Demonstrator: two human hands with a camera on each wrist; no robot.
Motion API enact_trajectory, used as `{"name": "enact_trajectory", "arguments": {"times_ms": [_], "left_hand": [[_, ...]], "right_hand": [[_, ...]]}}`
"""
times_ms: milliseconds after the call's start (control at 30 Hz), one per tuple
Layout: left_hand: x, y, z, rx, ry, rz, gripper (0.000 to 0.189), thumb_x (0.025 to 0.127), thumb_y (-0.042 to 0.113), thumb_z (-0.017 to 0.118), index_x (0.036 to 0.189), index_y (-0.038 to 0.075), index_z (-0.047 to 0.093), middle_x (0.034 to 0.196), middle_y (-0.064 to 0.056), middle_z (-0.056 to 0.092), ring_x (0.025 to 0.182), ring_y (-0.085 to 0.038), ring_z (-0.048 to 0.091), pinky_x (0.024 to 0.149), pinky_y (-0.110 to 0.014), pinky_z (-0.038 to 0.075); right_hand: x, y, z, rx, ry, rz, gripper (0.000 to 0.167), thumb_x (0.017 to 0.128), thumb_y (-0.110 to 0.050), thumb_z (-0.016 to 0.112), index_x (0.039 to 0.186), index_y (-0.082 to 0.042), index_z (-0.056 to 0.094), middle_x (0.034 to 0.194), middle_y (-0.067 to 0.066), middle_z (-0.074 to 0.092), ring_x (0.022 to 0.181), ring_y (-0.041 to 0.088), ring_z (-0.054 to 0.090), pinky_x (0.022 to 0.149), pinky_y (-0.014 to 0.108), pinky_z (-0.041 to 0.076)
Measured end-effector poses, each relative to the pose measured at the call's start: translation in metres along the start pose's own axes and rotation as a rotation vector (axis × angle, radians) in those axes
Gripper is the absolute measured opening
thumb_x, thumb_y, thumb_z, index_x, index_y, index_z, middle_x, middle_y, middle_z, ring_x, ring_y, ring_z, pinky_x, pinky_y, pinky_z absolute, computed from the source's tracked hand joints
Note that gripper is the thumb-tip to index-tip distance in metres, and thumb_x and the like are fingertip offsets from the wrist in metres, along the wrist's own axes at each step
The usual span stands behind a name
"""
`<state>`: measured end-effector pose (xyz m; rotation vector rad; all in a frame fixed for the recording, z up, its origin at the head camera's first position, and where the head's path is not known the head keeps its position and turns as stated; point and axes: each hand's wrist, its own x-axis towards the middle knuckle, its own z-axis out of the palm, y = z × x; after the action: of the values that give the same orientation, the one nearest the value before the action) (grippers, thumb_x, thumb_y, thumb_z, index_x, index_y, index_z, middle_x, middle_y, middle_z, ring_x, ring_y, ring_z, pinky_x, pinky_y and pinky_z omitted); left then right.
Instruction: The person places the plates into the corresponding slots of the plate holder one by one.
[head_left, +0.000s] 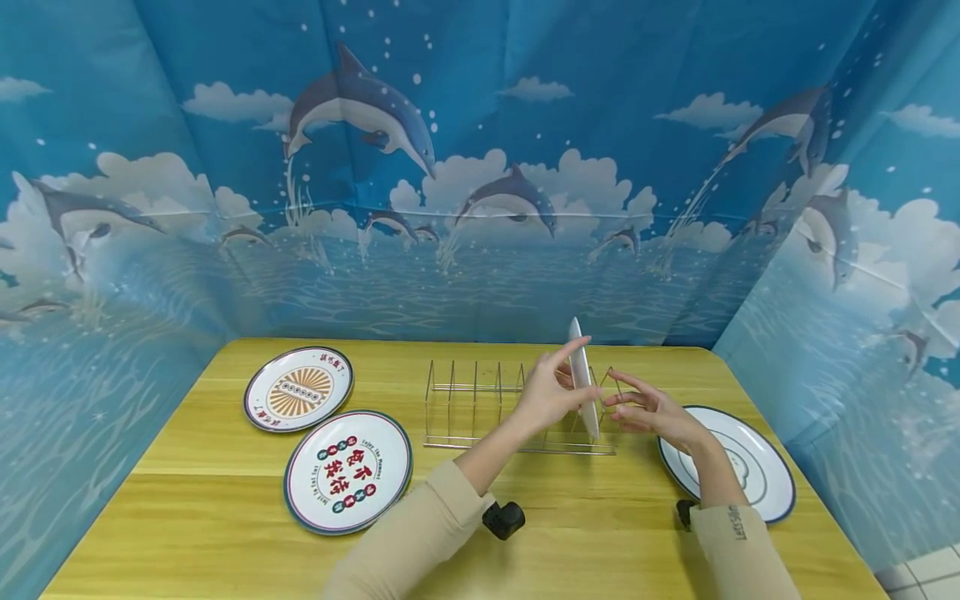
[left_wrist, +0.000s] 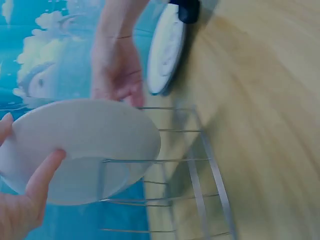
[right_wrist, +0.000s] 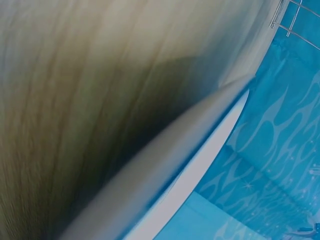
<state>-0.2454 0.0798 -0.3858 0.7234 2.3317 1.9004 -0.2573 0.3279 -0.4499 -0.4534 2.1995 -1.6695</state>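
A white plate [head_left: 581, 375] stands on edge near the right end of a wire dish rack [head_left: 517, 450]. My left hand [head_left: 547, 392] holds it from the left; its thumb [left_wrist: 47, 175] lies against the plate's pale face in the left wrist view. My right hand [head_left: 648, 408] is beside the rack's right end with fingers spread and loosely bent, holding nothing; whether its fingertips touch the wire I cannot tell. Close under the right forearm, a blue-rimmed white plate [head_left: 768, 479] lies on the table, its rim filling the lower right wrist view.
On the left of the wooden table [head_left: 225, 517] lie a plate with an orange ray pattern [head_left: 281, 387] and a plate with red characters [head_left: 315, 454]. The rack's left slots hold no plates. A dolphin-print curtain [head_left: 480, 275] hangs behind and at the sides.
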Motion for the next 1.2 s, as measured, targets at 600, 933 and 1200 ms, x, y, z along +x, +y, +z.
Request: {"name": "enact_trajectory", "arguments": {"times_ms": [600,933,1200], "left_hand": [[-0.012,-0.022,0.022,0.14,0.011,0.004,0.068,0.079,0.029,0.071,0.139,0.034,0.038,0.125,-0.013,0.041,0.099,-0.026,0.053,0.068,-0.022,0.051],[-0.044,-0.016,-0.038,0.153,0.004,0.023,0.075,0.081,0.033,0.069,0.143,0.038,0.027,0.138,-0.009,0.041,0.113,-0.03,0.05,0.079,-0.034,0.053],[-0.096,-0.025,-0.114,-0.024,0.094,-0.013,0.07,0.082,0.013,0.069,0.142,0.022,0.033,0.133,-0.016,0.041,0.118,-0.037,0.045,0.093,-0.048,0.046]], "right_hand": [[0.0,0.003,0.0,0.01,-0.017,-0.017,0.066,0.096,-0.013,0.048,0.148,-0.011,0.008,0.13,0.032,0.037,0.109,0.029,0.055,0.095,0.058,0.039],[-0.001,0.002,0.002,0.009,-0.015,-0.019,0.065,0.096,-0.013,0.047,0.148,-0.011,0.007,0.13,0.036,0.034,0.108,0.029,0.055,0.093,0.044,0.046],[0.0,0.002,0.002,-0.002,-0.013,-0.022,0.064,0.097,-0.013,0.046,0.148,-0.013,0.008,0.13,0.033,0.038,0.104,0.019,0.058,0.092,0.042,0.048]]}}
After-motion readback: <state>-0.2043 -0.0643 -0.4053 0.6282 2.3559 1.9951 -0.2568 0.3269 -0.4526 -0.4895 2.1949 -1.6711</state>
